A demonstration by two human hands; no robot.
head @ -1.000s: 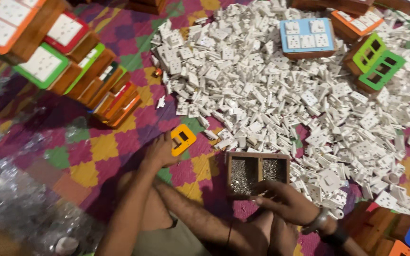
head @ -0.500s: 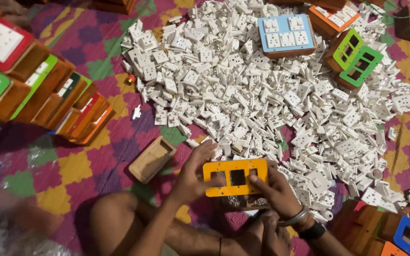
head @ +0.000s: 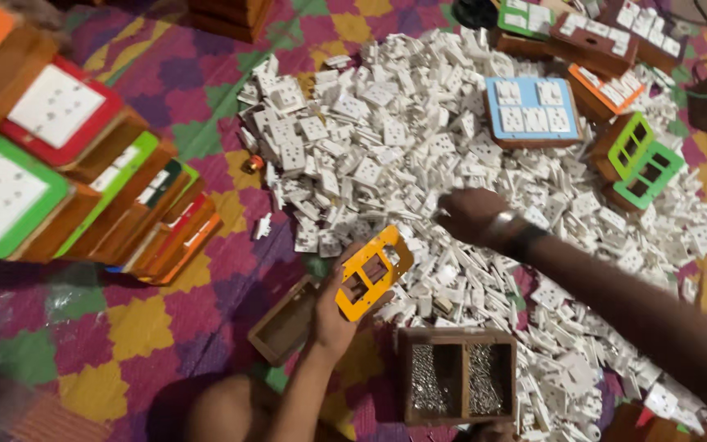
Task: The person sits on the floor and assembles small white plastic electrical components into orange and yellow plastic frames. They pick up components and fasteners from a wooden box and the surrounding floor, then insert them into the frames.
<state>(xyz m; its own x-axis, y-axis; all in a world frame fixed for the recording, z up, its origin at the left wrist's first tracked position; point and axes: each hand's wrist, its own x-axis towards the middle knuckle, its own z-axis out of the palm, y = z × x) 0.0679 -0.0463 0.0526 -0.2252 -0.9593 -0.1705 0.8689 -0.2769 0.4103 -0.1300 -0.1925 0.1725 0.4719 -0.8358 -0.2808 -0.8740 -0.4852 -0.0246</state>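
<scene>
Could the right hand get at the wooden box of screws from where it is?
Probably yes. The right hand rests on the pile of white sockets, and the wooden box of screws lies uncovered below it, nothing between them.

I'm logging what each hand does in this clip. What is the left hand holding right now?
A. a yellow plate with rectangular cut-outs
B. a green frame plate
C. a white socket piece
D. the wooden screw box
A: the left hand grips a yellow plate with rectangular cut-outs, tilted above the patterned mat.

Yellow plate (head: 372,272), white socket pile (head: 419,147), purple-yellow-green patterned mat (head: 149,319)
</scene>
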